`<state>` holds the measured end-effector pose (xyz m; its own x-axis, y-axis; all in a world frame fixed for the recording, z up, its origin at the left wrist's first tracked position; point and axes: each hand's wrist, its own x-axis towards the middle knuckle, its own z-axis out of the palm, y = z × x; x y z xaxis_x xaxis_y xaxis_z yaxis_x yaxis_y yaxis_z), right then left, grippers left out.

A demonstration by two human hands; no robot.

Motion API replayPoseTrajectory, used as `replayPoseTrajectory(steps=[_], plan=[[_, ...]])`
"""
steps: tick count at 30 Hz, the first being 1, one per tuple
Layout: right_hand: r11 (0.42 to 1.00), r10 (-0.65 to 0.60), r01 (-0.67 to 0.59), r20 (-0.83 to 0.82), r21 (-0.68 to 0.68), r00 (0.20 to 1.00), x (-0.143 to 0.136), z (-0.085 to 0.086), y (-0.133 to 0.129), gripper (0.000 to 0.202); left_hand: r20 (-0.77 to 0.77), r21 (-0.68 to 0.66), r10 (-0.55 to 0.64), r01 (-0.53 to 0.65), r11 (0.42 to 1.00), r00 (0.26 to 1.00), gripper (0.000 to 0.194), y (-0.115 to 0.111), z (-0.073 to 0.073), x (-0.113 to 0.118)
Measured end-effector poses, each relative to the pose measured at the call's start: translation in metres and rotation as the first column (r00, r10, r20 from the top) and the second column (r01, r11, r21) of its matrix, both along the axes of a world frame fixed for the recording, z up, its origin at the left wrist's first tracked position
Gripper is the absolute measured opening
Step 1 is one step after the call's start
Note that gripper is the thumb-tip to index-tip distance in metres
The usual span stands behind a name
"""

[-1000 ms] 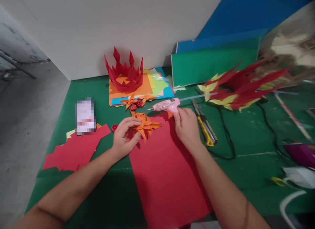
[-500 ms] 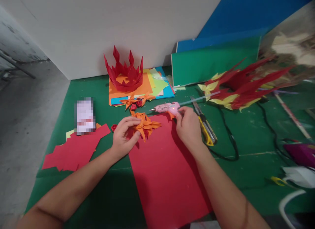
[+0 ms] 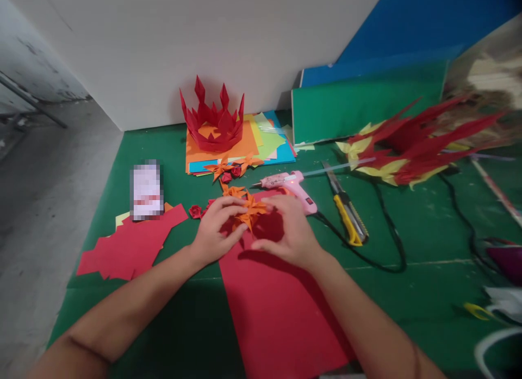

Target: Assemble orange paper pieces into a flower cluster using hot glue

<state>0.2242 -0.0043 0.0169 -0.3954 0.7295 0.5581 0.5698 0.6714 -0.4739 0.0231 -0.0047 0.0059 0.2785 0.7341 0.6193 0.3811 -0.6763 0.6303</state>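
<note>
- Forearms of mine come up from the near edge and meet over the red sheet (image 3: 277, 314), which lies flat under both wrists.
- My left hand (image 3: 216, 229) is curled, fingers and thumb pinching the orange flower (image 3: 250, 210) from its left side.
- My right hand (image 3: 287, 232) has fingers bent and loosely together, tips touching the flower from the right; palm faces down over the sheet's far end. I cannot tell whether this hand grips the flower or only rests against it.
- So the flower sits between my two hands, just above the sheet's far edge.
- Left of my left hand lie red scraps (image 3: 130, 243) on the green table (image 3: 408, 292), and a small red rose (image 3: 195, 210) just beside my left fingers.
- Beyond the scraps, further left, is a blurred card (image 3: 145, 190).
- Just past my right hand lies the pink glue gun (image 3: 289, 182), nozzle pointing left, a clear stick out its back, black cord (image 3: 379, 259) trailing right.
- Right of the gun lies a yellow knife (image 3: 346, 216), near my right hand but apart from it.
- Past my left fingers sit more small orange and red flowers (image 3: 228, 169).
- Behind them is a paper stack (image 3: 253, 142) with a red crown (image 3: 214, 123) standing on it.
- Far right of my right hand is a red and yellow spiky piece (image 3: 408, 145), with a green board (image 3: 359, 101) behind it against the wall.
</note>
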Motion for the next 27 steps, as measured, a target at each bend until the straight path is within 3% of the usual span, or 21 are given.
replayPoseTrajectory(steps=[4,13,27], plan=[[0.998,0.030,-0.026,0.082,-0.053,0.996,-0.0064,-0.0030,-0.0051,0.058,-0.056,0.021,-0.013,0.015,1.000,0.998,0.022,-0.0022,-0.0011,0.0008],[0.998,-0.046,0.043,0.093,0.039,0.995,-0.0025,-0.0010,-0.0019,0.021,-0.058,-0.031,-0.030,0.028,0.999,0.998,0.020,-0.0007,-0.0037,0.0012],[0.992,-0.043,0.033,0.077,0.123,0.996,-0.0044,-0.0016,-0.0013,0.008,-0.016,-0.082,-0.095,0.094,0.992,0.995,0.019,-0.0013,-0.0031,0.0020]])
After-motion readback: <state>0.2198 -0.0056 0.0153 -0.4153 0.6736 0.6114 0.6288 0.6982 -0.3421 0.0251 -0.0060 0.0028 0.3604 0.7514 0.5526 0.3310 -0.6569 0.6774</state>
